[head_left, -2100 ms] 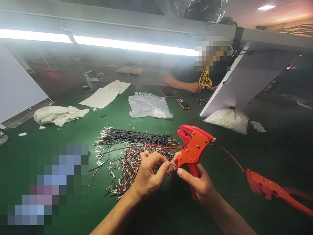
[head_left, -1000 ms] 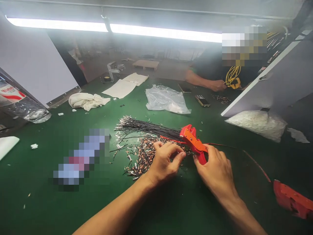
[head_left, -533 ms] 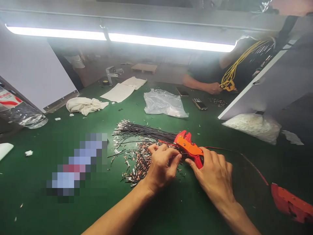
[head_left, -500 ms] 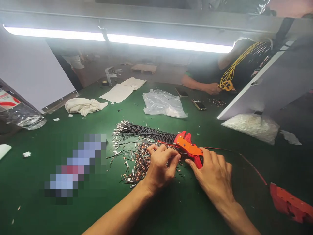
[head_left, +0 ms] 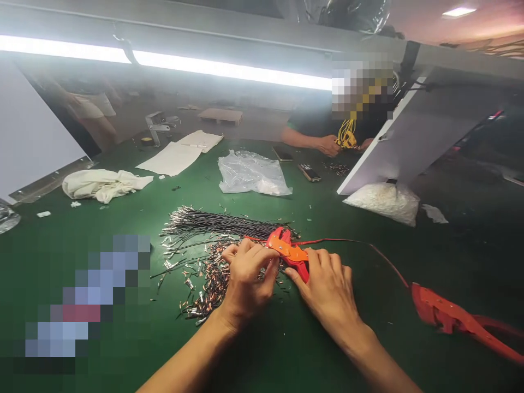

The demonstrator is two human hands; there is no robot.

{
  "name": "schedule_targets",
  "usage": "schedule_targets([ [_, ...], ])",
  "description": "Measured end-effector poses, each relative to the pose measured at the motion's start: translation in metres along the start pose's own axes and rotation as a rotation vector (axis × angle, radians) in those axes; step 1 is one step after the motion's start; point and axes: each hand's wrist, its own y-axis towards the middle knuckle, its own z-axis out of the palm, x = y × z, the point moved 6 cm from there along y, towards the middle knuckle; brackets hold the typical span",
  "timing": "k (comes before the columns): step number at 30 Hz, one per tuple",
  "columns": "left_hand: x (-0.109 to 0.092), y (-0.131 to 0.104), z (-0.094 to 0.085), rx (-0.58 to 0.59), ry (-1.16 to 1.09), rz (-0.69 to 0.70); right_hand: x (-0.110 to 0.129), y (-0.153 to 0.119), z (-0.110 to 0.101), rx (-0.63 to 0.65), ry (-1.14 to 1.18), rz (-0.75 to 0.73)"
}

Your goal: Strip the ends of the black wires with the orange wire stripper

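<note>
My right hand (head_left: 333,284) is wrapped round the handles of a red and orange wire stripper (head_left: 289,250), whose head points up and left. Close to its jaws, my left hand (head_left: 250,275) is pinched on a thin wire, mostly hidden by the fingers. Behind both hands lies a bundle of black wires (head_left: 229,221) with bright terminals at the left ends. A heap of short wire offcuts (head_left: 207,284), black, copper and silver, spreads beside and under my left hand. A thin red cord (head_left: 327,240) runs rightward behind the tool.
At right lies a second red stripper (head_left: 446,311). Further back are a clear plastic bag (head_left: 254,172), white cloth (head_left: 102,185), paper (head_left: 172,155), a phone-like keypad device (head_left: 309,172) and a filled bag (head_left: 385,202) by a slanted panel (head_left: 426,131). Across the table, a co-worker's hand (head_left: 329,146) holds yellow wires (head_left: 347,135).
The camera view has swung right, so things sit further left and the second stripper shows more fully. Both hands keep their places at the first stripper. The co-worker's yellow wires are lower.
</note>
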Motion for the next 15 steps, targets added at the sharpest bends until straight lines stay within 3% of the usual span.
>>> schedule_targets([
  [6, -0.001, 0.000, -0.001, 0.002, 0.062, 0.039, 0.004, 0.000, -0.006, -0.034, 0.187, 0.034],
  [11, -0.007, -0.002, 0.003, 0.025, 0.098, 0.100, 0.015, 0.002, -0.026, -0.077, 0.466, -0.083],
  [15, -0.009, -0.003, 0.005, 0.042, 0.119, 0.135, 0.017, 0.003, -0.035, -0.140, 0.560, -0.129],
])
